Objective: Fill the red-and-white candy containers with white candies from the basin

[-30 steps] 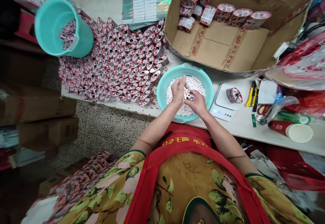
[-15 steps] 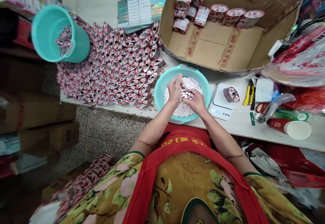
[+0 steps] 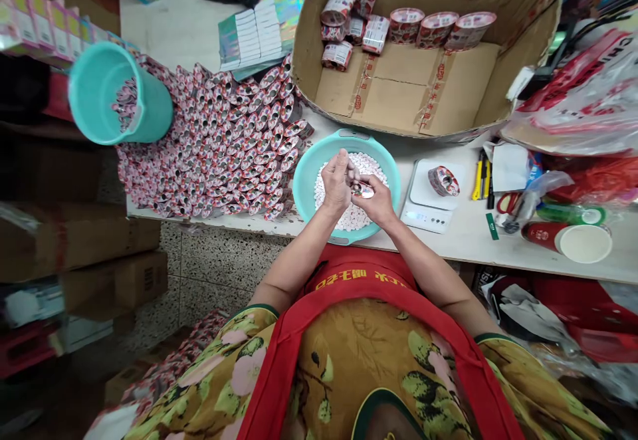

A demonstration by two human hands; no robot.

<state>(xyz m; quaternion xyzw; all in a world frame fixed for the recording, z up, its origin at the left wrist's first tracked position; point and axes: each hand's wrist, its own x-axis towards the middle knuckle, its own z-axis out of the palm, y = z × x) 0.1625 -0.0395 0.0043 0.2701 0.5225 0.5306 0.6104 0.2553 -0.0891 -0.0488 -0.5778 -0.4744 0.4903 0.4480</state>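
Note:
A turquoise basin [image 3: 305, 191] of small white pellets [image 3: 355, 219] stands at the table's front edge, with both my hands above it. My right hand [image 3: 377, 202] grips a small printed packet [image 3: 363, 190], its oval mouth facing up. Close against it, my left hand [image 3: 337, 182] is curled with the thumb up. What lies inside its fingers is hidden. To the right, a white kitchen scale [image 3: 427, 211] carries a similar printed packet [image 3: 443, 181].
Many open printed packets [image 3: 224, 147] stand packed on the left, beside a turquoise bucket [image 3: 154, 111]. Behind the basin, a cardboard box [image 3: 399, 94] holds several filled-looking packets. Yellow cutter [image 3: 479, 177], tape roll [image 3: 593, 215] and red paper cup [image 3: 543, 235] lie right.
The view has shifted slightly. White pellets heaped at the packet's mouth before are now less visible. My left hand's fingers have curled closer over the packet's edge.

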